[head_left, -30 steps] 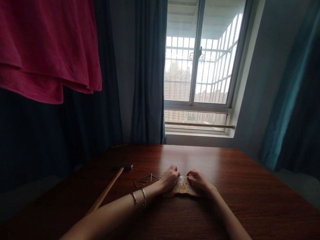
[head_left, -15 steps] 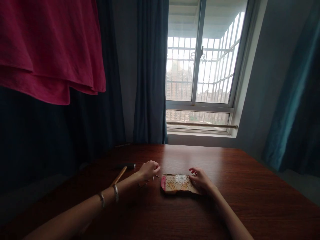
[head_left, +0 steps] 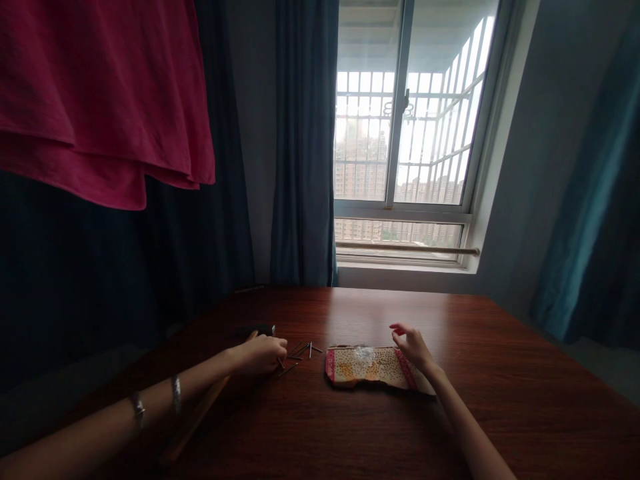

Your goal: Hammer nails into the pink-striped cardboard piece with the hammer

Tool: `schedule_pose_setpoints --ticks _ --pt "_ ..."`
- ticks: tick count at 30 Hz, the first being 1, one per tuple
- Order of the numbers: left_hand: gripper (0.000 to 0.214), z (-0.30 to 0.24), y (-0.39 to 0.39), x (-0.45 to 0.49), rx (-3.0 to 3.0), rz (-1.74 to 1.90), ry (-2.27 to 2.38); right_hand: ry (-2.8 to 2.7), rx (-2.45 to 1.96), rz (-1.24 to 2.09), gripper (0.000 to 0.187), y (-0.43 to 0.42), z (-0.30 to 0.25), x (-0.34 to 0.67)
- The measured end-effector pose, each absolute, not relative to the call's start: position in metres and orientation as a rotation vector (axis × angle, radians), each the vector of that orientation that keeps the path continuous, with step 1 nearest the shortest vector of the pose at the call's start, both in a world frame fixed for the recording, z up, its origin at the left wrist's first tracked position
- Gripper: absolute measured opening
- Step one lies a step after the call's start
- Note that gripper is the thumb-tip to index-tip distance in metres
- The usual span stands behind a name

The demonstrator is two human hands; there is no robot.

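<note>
On the table lies a flat board with a pale, dark-dotted top, pink bands near its ends, a whitish patch and an uneven front edge. My right hand hovers at its right end, fingers loosely bent and apart, with nothing in them. To the left, my left hand is closed beside several loose nails; its fingers hide what they hold, if anything. One nail pokes out by the fingertips. Under my left forearm runs a hammer with a wooden handle, its dark head beyond my wrist.
The brown wooden table reaches back to a wall below a barred window. Blue curtains hang at the window and both sides. A pink cloth hangs at the upper left.
My left hand has drawn back to the left, away from the board, uncovering more nails. My right hand has lifted off the board's right part, showing its second pink band.
</note>
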State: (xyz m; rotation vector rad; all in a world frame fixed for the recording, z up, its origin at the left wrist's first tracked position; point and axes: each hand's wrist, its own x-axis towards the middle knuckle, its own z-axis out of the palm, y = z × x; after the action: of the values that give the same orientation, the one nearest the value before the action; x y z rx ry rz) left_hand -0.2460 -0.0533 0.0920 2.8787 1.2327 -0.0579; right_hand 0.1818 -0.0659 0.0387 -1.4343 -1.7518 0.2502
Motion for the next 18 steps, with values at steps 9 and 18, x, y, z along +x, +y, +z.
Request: schedule_pose_setpoints --ticks 9,18 --pt "0.012 0.071 -0.043 -0.246 3.072 -0.217 1.098 -1.801 -1.407 0.264 0.025 -0.066 0.035 0.181" --pt "0.012 0.091 -0.034 -0.196 2.701 0.446 1.22 -1.96 -1.367 0.294 0.035 -0.084 0.042 0.156"
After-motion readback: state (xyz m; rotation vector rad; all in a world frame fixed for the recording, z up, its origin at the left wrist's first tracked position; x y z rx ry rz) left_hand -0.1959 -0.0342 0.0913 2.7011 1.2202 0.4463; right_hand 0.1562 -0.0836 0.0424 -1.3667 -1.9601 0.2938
